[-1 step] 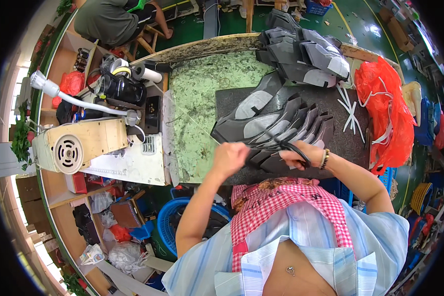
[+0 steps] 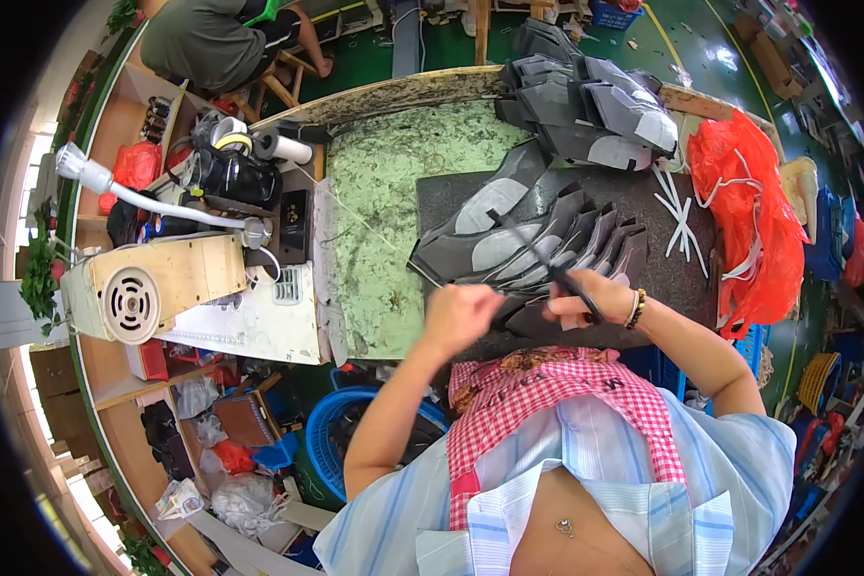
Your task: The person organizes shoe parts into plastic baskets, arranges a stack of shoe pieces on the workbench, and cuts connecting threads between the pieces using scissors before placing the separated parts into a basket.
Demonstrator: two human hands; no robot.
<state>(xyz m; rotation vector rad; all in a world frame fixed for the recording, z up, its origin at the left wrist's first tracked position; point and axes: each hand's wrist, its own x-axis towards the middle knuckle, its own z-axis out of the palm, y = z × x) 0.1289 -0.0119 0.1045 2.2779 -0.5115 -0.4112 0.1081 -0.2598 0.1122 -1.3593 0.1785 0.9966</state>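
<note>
My right hand (image 2: 586, 296) grips a pair of black-handled scissors (image 2: 545, 257), whose blades point away and to the left over the pieces. To its left, my left hand (image 2: 463, 313) is closed in a pinch at the near edge of the work. What its fingers hold, if anything, is too small to make out. Beyond both hands, dark grey cut pieces with pale grey patches (image 2: 497, 248) lie overlapped in a fanned row on a black mat (image 2: 677, 254). A thin pale thread (image 2: 370, 226) runs from the sewing machine side to the pieces near my left hand.
A heap of similar grey pieces (image 2: 586, 106) stands at the table's far right. Nearby lie white strips (image 2: 680, 216) and a red plastic bag (image 2: 744, 221). A sewing machine (image 2: 230, 173) and lamp (image 2: 144, 197) are on the left. A blue basket (image 2: 322, 437) sits below; a person (image 2: 206, 43) sits far left.
The scissors have swung so that their blades point farther away from me. My left hand has shifted slightly to the right and nearer. The pieces lie as before.
</note>
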